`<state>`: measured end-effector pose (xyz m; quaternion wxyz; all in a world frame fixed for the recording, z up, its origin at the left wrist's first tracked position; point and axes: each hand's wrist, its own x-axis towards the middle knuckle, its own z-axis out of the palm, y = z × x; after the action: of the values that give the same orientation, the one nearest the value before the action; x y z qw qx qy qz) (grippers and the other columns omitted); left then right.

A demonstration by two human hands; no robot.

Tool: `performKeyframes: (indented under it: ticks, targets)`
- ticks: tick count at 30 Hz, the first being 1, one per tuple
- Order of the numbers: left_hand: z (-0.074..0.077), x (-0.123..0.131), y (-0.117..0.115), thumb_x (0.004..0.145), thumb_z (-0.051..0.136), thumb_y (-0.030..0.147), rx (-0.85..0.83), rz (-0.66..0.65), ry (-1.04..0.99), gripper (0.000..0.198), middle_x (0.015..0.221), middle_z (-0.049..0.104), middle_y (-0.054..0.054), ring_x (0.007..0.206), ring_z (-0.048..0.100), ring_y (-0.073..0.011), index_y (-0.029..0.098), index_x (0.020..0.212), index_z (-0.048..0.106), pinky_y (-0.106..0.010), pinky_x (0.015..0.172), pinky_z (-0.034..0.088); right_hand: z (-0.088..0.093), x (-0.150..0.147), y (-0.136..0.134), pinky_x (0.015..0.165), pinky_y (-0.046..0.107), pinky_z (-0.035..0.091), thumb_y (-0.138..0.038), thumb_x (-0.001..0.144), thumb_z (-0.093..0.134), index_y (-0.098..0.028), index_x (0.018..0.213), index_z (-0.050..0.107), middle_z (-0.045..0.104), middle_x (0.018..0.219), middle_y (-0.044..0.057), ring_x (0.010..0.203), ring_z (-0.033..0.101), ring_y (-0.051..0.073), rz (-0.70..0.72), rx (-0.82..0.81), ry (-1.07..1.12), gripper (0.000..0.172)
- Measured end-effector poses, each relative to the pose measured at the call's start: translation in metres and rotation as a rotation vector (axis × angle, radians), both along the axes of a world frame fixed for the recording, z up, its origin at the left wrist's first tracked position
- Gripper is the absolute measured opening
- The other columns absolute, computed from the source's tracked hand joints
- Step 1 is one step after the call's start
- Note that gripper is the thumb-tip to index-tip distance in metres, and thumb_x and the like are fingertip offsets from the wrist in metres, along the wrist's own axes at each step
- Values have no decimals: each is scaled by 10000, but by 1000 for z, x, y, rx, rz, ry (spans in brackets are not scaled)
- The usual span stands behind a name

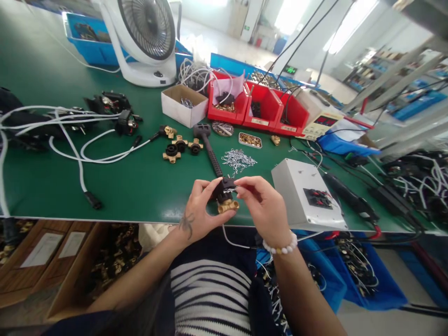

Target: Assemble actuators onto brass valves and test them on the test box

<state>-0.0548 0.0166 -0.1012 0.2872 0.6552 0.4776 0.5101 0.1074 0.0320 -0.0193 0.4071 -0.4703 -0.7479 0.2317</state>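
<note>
Two hands on one valve [226,198]

Just left of the grey box [297,186], the left hand [199,210] has its grip clamped on the black-and-brass valve, held over the near edge of the green counter [140,186]. The right hand [266,207], nearer the box, has its grip pinched together on a small wire clip [230,190] at the valve's top. A heap of clips [239,160] lies behind and left of the box.
</note>
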Motion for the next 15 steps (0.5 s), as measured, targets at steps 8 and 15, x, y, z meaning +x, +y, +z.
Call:
performKeyframes:
  ticks: [8, 15]
  targets:
    - [0, 0, 0, 783, 785, 441, 6, -23, -30, 714, 1143, 496, -80, 1080, 587, -235, 217, 1401, 508, -425, 926, 595, -3, -4, 8, 765, 300, 522, -156, 939, 540, -212, 870, 659, 698, 889, 51, 838, 647, 184, 74, 98, -187, 148]
    - [0, -1, 1, 781, 794, 417, 26, -33, -29, 713, 1148, 496, -81, 1077, 584, -230, 217, 1402, 508, -409, 910, 599, 7, -1, 11, 714, 263, 497, -125, 948, 517, -206, 860, 649, 676, 865, 36, 791, 632, 161, 155, 111, -284, 179]
